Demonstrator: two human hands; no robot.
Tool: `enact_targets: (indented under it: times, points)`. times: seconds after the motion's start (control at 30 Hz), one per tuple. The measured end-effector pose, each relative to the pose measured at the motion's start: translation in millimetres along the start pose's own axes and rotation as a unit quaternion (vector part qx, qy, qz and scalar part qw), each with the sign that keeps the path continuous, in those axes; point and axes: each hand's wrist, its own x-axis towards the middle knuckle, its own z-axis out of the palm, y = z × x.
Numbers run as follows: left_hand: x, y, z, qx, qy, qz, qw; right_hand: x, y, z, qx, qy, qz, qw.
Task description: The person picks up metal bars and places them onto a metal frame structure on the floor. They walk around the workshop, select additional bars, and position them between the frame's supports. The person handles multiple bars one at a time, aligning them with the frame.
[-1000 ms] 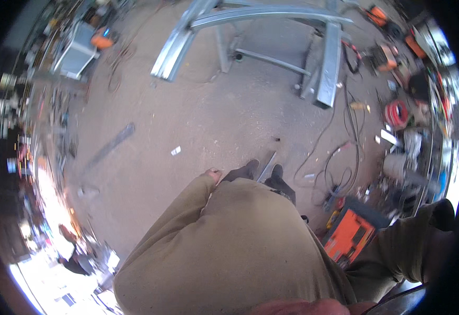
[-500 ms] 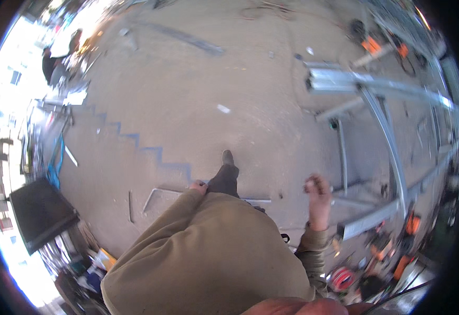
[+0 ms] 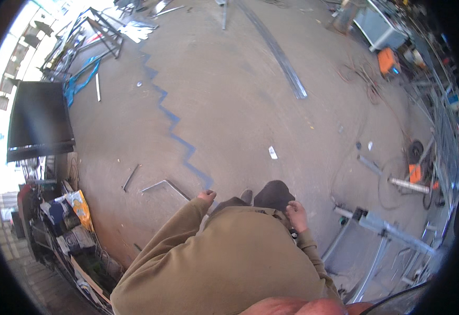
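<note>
My left hand (image 3: 207, 196) hangs beside my left thigh, its fingers closed. It lies over the near end of a blue zigzag line (image 3: 173, 123) on the floor, and whether anything is inside it is hidden. At my right thigh, my right hand (image 3: 296, 214) has loosely bent fingers, somewhat apart, and I see nothing held in them. My dark trouser leg (image 3: 273, 195) is raised between the hands, with a shoe (image 3: 246, 196) to its left. A bent metal bar (image 3: 170, 187) lies on the floor left of my left hand.
Long metal profiles (image 3: 279, 52) lie ahead. To the right stand a metal frame (image 3: 392, 229), cables and an orange machine (image 3: 388, 61). A dark panel (image 3: 41, 118) and a metal trestle (image 3: 105, 35) are on the left, above piled bags (image 3: 77, 210). A white scrap (image 3: 272, 153) lies ahead.
My view has turned right, so the panel and zigzag line appear farther up and the metal frame lower right. My right hand has come in to my thigh, and my legs have stepped.
</note>
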Motion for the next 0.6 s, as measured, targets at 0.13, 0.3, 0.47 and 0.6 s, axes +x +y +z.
enact_targets:
  times: [0.13,0.3,0.47,0.6]
  points:
    - [40,8,-17,-0.107,0.019,-0.103,0.989,103,-81,23,-0.070,-0.042,-0.012,0.997]
    - [93,51,-63,-0.084,0.044,-0.195,0.976,253,-194,70,-0.116,-0.099,-0.007,0.988]
    - [138,145,-145,-0.121,0.061,-0.220,0.966,383,-355,133,-0.164,-0.138,-0.059,0.975]
    - [212,223,-210,-0.091,0.145,-0.221,0.960,478,-487,191,-0.135,-0.189,-0.072,0.970]
